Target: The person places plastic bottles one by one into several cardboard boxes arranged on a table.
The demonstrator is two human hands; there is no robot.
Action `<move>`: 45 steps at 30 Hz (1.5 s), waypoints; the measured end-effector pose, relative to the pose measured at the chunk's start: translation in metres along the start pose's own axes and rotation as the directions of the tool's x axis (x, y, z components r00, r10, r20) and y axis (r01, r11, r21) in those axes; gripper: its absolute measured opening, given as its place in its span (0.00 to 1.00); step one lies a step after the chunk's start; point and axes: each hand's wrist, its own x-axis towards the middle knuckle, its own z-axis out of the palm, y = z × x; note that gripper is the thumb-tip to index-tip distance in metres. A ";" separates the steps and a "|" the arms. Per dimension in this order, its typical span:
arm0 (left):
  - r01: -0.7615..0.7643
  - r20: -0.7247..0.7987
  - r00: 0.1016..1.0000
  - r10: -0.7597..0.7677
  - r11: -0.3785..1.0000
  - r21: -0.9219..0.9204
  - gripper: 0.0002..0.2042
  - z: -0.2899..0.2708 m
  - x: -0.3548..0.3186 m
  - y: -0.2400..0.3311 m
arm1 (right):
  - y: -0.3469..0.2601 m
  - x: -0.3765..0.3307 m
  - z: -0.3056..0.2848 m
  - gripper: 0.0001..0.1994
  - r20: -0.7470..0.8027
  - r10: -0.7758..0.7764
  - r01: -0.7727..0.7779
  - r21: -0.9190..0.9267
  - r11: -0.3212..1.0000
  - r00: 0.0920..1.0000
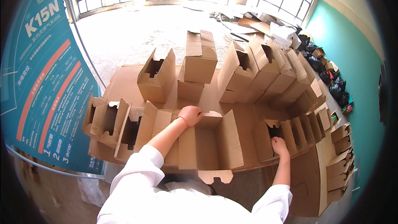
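Note:
In front of me stands an open cardboard box (pixel 207 141), its flaps raised and a notched flap hanging toward me. My left hand (pixel 191 116), a red cord on its wrist, is closed at the box's far left corner, fingers curled on the cardboard edge. To the right, my right hand (pixel 280 146) is closed on the near edge of a smaller open box (pixel 265 143), which heads a row of narrow boxes. Its fingertips are partly hidden. Left of the middle box, several open boxes (pixel 128 135) with notched flaps stand close together.
Under the boxes is a cardboard-covered surface (pixel 124 84). Farther back stand a single open box (pixel 155 79), two stacked boxes (pixel 200 67) and a row of boxes (pixel 244 70). A blue banner (pixel 45 79) borders the left. Black bags (pixel 317 64) line the green wall.

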 end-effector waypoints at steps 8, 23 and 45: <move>0.023 0.049 0.999 -0.024 0.999 0.024 0.13 -0.003 -0.002 0.002 | -0.005 -0.007 -0.025 0.09 0.276 0.494 -0.349 -0.440 0.828 0.824; 0.038 0.055 0.998 -0.039 0.999 0.021 0.14 -0.006 -0.003 0.002 | -0.012 0.050 -0.001 0.31 0.010 0.110 -0.110 0.123 0.986 0.994; 0.005 -0.014 1.000 -0.006 0.998 -0.062 0.14 -0.006 -0.003 0.004 | 0.121 0.047 0.072 0.27 0.399 0.548 -0.361 -0.455 0.814 0.735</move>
